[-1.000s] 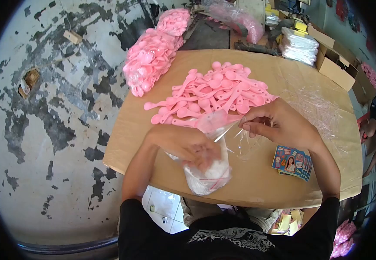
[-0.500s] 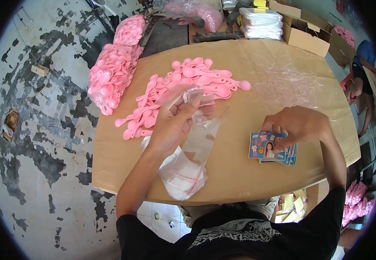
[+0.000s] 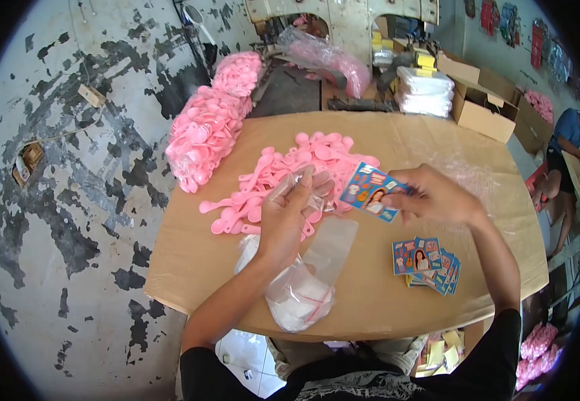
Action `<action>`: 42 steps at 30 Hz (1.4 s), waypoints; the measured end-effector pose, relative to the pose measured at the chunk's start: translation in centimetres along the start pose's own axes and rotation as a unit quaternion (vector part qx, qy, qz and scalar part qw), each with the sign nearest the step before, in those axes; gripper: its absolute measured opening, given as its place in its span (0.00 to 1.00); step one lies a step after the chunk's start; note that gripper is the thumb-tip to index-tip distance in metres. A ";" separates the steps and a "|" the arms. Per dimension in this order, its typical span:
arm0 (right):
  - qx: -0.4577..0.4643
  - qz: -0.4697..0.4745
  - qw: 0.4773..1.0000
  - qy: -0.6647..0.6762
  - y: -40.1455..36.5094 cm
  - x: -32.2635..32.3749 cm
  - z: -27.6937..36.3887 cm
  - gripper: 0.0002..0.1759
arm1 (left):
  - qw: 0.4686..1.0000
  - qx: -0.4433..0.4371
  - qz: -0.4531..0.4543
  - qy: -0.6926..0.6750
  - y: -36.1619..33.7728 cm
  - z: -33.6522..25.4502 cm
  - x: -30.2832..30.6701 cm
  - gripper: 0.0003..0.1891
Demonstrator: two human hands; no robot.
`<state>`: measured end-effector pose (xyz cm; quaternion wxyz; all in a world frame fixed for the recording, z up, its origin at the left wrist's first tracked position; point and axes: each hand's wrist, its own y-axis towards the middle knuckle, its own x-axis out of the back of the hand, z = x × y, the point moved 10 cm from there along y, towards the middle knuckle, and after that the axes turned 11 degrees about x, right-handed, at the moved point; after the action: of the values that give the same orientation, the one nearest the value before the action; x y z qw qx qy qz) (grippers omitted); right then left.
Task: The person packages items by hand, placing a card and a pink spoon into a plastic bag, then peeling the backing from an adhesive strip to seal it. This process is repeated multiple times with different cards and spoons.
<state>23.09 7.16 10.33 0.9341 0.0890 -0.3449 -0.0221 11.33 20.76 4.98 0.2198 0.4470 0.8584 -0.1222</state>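
My left hand [image 3: 288, 217] is closed, pinching a clear plastic bag [image 3: 313, 194] near the middle of the table. Between the thumb and fingers of my right hand [image 3: 437, 195] is a blue printed card [image 3: 374, 192], lifted above the table with its picture side up, its left edge close to the bag. Below that hand lies a fanned stack of matching cards [image 3: 426, 265]. Under my left forearm a bundle of clear plastic bags [image 3: 301, 297] rests at the table's front edge. Pink measuring spoons [image 3: 270, 170] lie heaped beyond my left hand, which partly hides them.
Bulging bags of pink spoons [image 3: 209, 130] stand at the table's back left. Thin clear strips [image 3: 467, 177] are scattered at the right. Stacked clear packs [image 3: 425, 92] and an open cardboard box [image 3: 482, 110] sit behind. Another person [image 3: 566, 154] is at the far right.
My right hand has lifted a card from the stack and carried it left and away from me, toward the bag in my left hand. The camera view has tilted upward.
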 end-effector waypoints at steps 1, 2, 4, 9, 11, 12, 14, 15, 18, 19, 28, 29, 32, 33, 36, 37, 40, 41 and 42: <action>0.017 -0.020 1.000 -0.003 0.9 -0.4 0.5 0.13 | 1.000 -0.007 -0.015 -0.008 -0.1 -0.2 0.2 0.22; 0.033 -0.039 0.999 -0.003 1.7 -0.8 1.0 0.12 | 1.000 -0.017 -0.012 -0.011 0.0 -0.2 0.2 0.24; 0.043 -0.071 0.997 0.006 3.0 -1.3 0.9 0.11 | 0.999 -0.038 -0.014 -0.027 -0.1 -0.5 0.3 0.24; 0.060 -0.039 0.995 -0.075 4.0 -3.0 1.2 0.13 | 0.999 -0.023 -0.028 0.003 -0.3 -0.4 0.6 0.21; 0.090 -0.021 0.994 -0.056 3.9 -3.7 1.1 0.13 | 0.999 -0.006 -0.015 0.041 -0.1 0.4 0.4 0.16; 0.086 -0.029 0.995 -0.037 3.9 -3.8 0.7 0.13 | 0.996 0.024 -0.028 0.081 -0.2 0.9 0.7 0.16; 0.077 -0.042 0.996 0.001 3.9 -4.0 0.1 0.13 | 0.996 0.044 -0.005 0.075 -0.2 1.8 0.4 0.16; 0.098 -0.067 0.993 0.013 4.0 -3.9 -0.1 0.13 | 0.999 0.031 0.028 0.028 -0.2 1.9 -0.2 0.17; 0.113 -0.112 0.986 0.055 4.4 -3.9 -0.9 0.13 | 0.998 0.002 0.056 -0.029 -0.5 1.6 -0.6 0.18; 0.084 -0.107 0.988 0.070 4.2 -3.7 -0.7 0.14 | 0.998 -0.007 0.056 -0.034 -0.5 1.4 -0.6 0.19; 0.073 -0.123 0.977 0.159 3.9 -3.6 -0.6 0.13 | 0.993 -0.047 0.104 -0.028 -0.6 1.2 -1.4 0.21; 0.078 -0.126 0.973 0.179 3.9 -3.6 -0.5 0.13 | 0.992 -0.056 0.115 -0.016 -0.7 1.0 -1.6 0.20; 0.085 -0.122 0.968 0.200 3.8 -3.5 0.1 0.13 | 0.991 -0.027 0.103 0.076 -0.6 2.1 -1.2 0.20; 0.088 -0.125 0.967 0.202 3.8 -3.6 0.1 0.13 | 0.987 0.019 0.071 0.143 -0.4 3.1 0.0 0.20; 0.094 -0.132 0.966 0.201 3.6 -3.6 0.1 0.12 | 0.963 -0.022 0.068 0.259 -1.4 2.9 -1.7 0.22; 0.097 -0.132 0.967 0.197 3.5 -3.6 0.5 0.12 | 0.953 -0.065 0.083 0.284 -1.9 2.1 -3.0 0.23; 0.088 -0.095 0.977 0.169 3.7 -4.1 -0.3 0.13 | 0.986 -0.101 0.100 0.092 -2.0 1.0 -2.4 0.29; 0.082 -0.075 0.981 0.157 3.8 -4.5 -0.9 0.14 | 0.986 -0.089 0.122 0.075 -2.0 0.7 -2.7 0.30; 0.096 -0.082 0.978 0.167 3.9 -4.6 -0.9 0.14 | 0.985 -0.078 0.144 0.058 -2.1 -0.5 -3.2 0.30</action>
<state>20.12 11.60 7.42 0.9605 0.2090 -0.1766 -0.0499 11.06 17.45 6.98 0.2191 0.5539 0.8033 0.0042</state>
